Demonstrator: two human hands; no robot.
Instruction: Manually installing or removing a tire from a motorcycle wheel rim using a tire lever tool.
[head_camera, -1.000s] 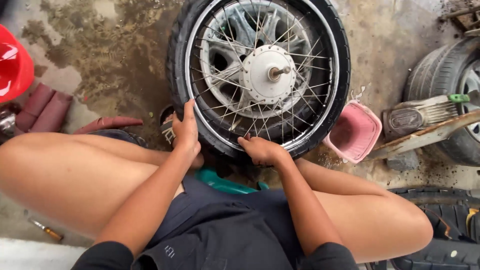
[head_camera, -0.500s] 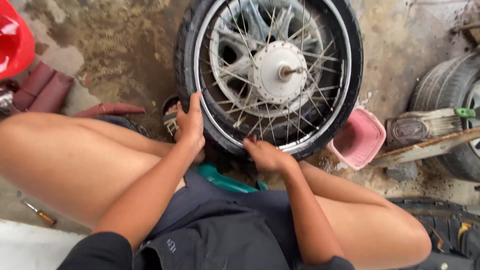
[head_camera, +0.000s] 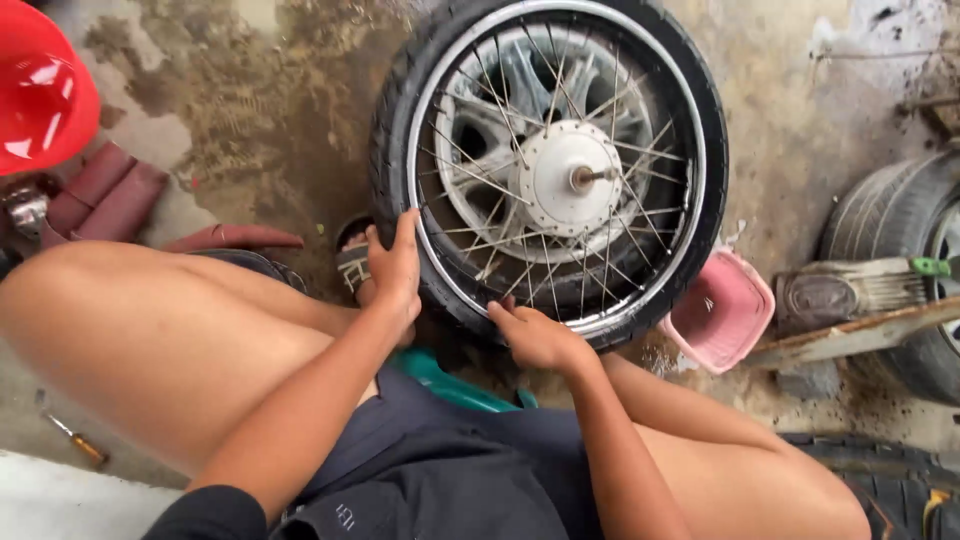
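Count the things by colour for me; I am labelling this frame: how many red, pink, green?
Red: 1, the round red thing at top left.
Pink: 1, the tub beside the spoked wheel.
Green: 2, the seat under the person, and the clip at right.
Total: 4.

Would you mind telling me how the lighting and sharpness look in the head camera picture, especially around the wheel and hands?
Head view: soft, even daylight with faint shadows; the spoked wheel and both hands, left hand and right hand, are sharp; a bright glare spot sits on the red helmet; straight lines bow slightly near the edges.
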